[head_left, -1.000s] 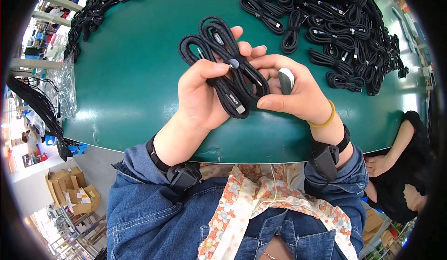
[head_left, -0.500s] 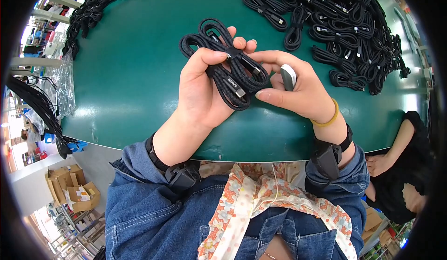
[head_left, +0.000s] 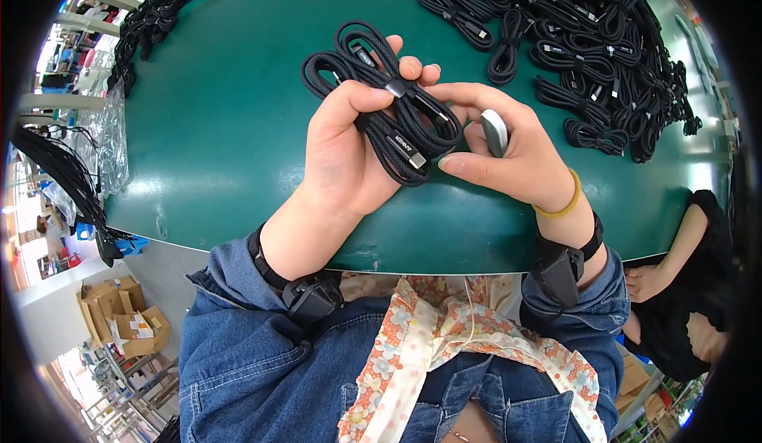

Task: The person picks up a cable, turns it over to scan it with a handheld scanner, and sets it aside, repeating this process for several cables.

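My left hand (head_left: 341, 145) is closed on a coiled black braided charging cable (head_left: 397, 137), held up over the green table. A dark strap (head_left: 399, 87) binds the coil at its middle, and my left thumb presses there. A metal-tipped plug (head_left: 414, 157) lies along the near side of the coil. My right hand (head_left: 516, 145) is curled close by on the right, its fingertips reaching the coil's right edge. A small rounded white and grey object (head_left: 494, 132) is tucked in its palm, partly hidden by the fingers. What the right fingertips touch behind the coil is hidden.
A large heap of coiled black cables (head_left: 583, 54) covers the far right of the green table (head_left: 238, 125). More coils (head_left: 163, 14) lie far left, near clear plastic bags (head_left: 115, 145). Loose black cables hang at the left. Another person's arm (head_left: 675, 244) rests at the right edge.
The cable coil has shifted slightly up and tilted a little in my left hand. A shiny patch now shows beside my left thumb. The right hand has hardly moved.
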`<action>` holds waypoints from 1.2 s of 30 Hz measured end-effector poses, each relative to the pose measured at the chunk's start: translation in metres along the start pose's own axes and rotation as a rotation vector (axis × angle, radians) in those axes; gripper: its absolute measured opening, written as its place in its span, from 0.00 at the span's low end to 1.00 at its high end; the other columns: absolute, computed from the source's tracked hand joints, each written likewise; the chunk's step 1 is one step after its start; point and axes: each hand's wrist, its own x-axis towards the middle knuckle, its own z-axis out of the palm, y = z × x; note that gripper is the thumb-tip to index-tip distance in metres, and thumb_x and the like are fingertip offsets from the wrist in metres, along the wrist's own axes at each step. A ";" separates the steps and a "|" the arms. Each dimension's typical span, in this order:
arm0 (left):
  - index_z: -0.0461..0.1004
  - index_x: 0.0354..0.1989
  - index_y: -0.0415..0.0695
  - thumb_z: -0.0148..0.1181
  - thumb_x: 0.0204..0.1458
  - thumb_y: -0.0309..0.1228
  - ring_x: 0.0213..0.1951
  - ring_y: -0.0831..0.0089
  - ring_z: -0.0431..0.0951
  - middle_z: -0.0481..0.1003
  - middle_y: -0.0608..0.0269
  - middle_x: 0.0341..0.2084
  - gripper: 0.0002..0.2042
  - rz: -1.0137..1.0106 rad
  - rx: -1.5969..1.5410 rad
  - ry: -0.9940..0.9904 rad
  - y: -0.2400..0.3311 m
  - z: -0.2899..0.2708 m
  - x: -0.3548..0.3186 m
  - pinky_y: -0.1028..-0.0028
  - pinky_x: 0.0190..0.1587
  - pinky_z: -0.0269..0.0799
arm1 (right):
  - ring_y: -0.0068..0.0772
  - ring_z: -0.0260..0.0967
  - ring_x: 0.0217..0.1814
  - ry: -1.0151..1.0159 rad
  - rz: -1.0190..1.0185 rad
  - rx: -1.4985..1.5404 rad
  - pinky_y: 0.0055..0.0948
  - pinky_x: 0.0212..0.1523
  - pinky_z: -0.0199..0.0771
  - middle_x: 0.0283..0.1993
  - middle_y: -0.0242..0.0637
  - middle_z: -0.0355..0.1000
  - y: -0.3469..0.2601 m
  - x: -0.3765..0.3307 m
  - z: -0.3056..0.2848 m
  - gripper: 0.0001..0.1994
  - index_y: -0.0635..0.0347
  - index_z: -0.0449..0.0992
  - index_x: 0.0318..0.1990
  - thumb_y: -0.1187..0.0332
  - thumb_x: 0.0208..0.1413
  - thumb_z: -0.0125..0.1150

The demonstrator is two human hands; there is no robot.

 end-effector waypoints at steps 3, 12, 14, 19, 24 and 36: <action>0.58 0.48 0.41 0.43 0.38 0.23 0.47 0.63 0.64 0.66 0.59 0.37 0.23 0.043 0.013 -0.018 0.001 0.002 -0.001 0.61 0.53 0.59 | 0.11 0.51 0.22 0.137 -0.098 0.085 0.10 0.23 0.50 0.32 0.29 0.64 0.002 0.000 0.006 0.24 0.65 0.62 0.52 0.72 0.43 0.53; 0.56 0.50 0.43 0.38 0.32 0.19 0.39 0.66 0.63 0.62 0.61 0.33 0.28 0.631 0.427 -0.136 0.011 0.003 -0.005 0.61 0.54 0.55 | 0.14 0.52 0.25 0.086 -0.081 0.323 0.14 0.25 0.53 0.28 0.27 0.57 -0.004 -0.009 0.023 0.22 0.64 0.57 0.56 0.76 0.50 0.43; 0.56 0.50 0.43 0.38 0.32 0.20 0.38 0.66 0.63 0.62 0.62 0.32 0.29 0.709 0.494 -0.157 0.009 0.003 -0.006 0.61 0.53 0.56 | 0.15 0.53 0.26 0.080 -0.030 0.444 0.14 0.26 0.55 0.29 0.28 0.58 -0.003 -0.011 0.026 0.22 0.64 0.56 0.56 0.77 0.51 0.44; 0.56 0.51 0.46 0.40 0.31 0.21 0.36 0.66 0.63 0.61 0.63 0.31 0.29 0.864 0.735 -0.264 0.012 0.000 -0.009 0.61 0.51 0.57 | 0.17 0.61 0.31 0.078 0.014 0.787 0.16 0.31 0.63 0.34 0.30 0.63 -0.001 -0.011 0.039 0.21 0.65 0.58 0.54 0.78 0.50 0.50; 0.56 0.51 0.49 0.41 0.31 0.21 0.35 0.67 0.63 0.61 0.64 0.30 0.30 0.934 0.957 -0.353 0.011 0.001 -0.012 0.62 0.50 0.57 | 0.26 0.66 0.33 0.179 0.109 0.896 0.22 0.36 0.66 0.33 0.35 0.66 -0.001 -0.008 0.045 0.15 0.68 0.65 0.42 0.74 0.46 0.58; 0.57 0.51 0.50 0.40 0.30 0.21 0.34 0.69 0.62 0.61 0.66 0.29 0.31 0.829 0.885 -0.349 0.004 0.001 -0.011 0.63 0.49 0.58 | 0.20 0.69 0.30 0.108 0.247 0.895 0.18 0.32 0.71 0.29 0.35 0.70 0.003 -0.006 0.042 0.09 0.66 0.67 0.32 0.77 0.44 0.61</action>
